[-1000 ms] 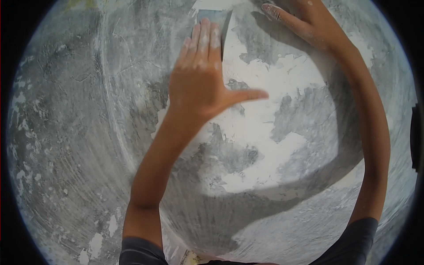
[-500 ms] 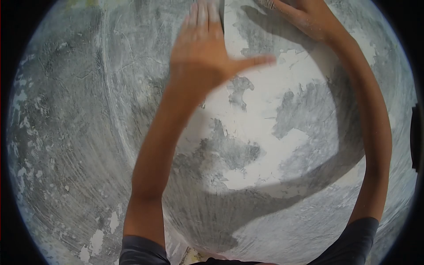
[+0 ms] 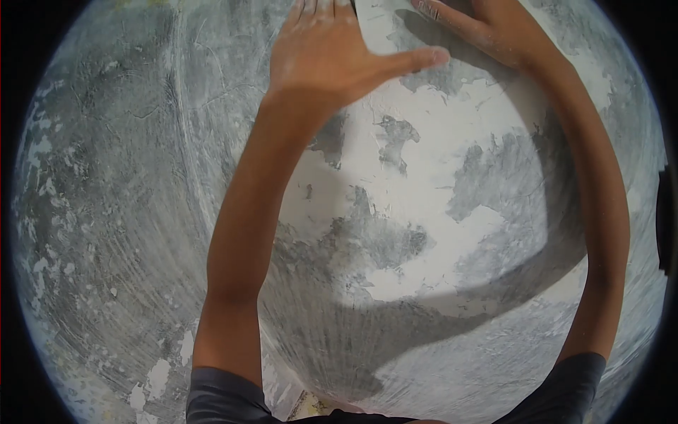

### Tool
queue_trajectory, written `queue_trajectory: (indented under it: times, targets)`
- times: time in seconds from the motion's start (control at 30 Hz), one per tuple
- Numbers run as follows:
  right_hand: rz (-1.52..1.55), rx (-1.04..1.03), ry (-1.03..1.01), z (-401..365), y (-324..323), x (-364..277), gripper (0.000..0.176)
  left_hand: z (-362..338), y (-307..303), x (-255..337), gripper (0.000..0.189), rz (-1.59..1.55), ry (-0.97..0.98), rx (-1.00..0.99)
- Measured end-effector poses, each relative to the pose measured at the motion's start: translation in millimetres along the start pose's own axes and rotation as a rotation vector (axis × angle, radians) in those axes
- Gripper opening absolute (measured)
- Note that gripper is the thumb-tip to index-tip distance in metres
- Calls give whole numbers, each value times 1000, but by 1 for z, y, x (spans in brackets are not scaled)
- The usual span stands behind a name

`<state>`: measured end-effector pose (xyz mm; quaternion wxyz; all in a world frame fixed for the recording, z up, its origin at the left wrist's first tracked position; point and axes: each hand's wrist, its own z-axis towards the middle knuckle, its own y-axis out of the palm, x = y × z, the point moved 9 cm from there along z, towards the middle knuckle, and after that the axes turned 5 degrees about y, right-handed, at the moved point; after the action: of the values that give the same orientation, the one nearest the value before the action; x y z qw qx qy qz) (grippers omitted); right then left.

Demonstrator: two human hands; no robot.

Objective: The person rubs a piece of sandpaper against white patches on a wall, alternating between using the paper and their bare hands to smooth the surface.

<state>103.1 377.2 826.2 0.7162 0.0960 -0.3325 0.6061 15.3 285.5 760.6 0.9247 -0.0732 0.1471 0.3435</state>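
Observation:
My left hand (image 3: 321,56) lies flat near the top, palm toward the grey wall (image 3: 127,177). Its thumb stretches out to the right, and its dusty fingers run up to the frame's edge. A narrow dark edge of something thin (image 3: 354,7) shows beside the fingers; what it is I cannot make out. My right hand (image 3: 487,32) is at the top right, by the wall. One whitened digit points left, while its other fingers are cut off by the frame, so any grip there is hidden.
Irregular white patches (image 3: 424,177) cover the middle of the wall, with grey areas between them. A pale vertical ridge (image 3: 182,106) runs down the left part. The shadow of my arm curves across the right side. A dark object (image 3: 664,219) is at the right edge.
My left hand has moved upward, taking its fingertips out of the frame and hiding most of the thin edge beside them. The right hand has barely moved.

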Motion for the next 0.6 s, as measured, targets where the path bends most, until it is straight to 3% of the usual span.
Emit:
queue_trajectory:
  times: [0.1,0.2,0.27,0.4,0.53,0.57,0.6]
  targets:
    - [-7,1,22,1,-5,-9,61,19,13,-14,116,-436,21,-185]
    - [22,17,32,-3,-4,-3,60,-20,28,-12,121,-337,-77,-387]
    - [-2,59,-8,-5,-5,0,60,-46,24,9,148,-14,126,-94]
    - [11,76,10,-2,-5,-2,60,-42,11,14,128,-39,133,-54]
    - [128,124,-13,3,1,10,58,13,2,2,123,53,119,334]
    - [213,117,34,3,3,16,57,37,2,-6,114,-99,103,20]
    - [216,106,40,1,0,11,57,42,11,-7,104,-177,87,-79]
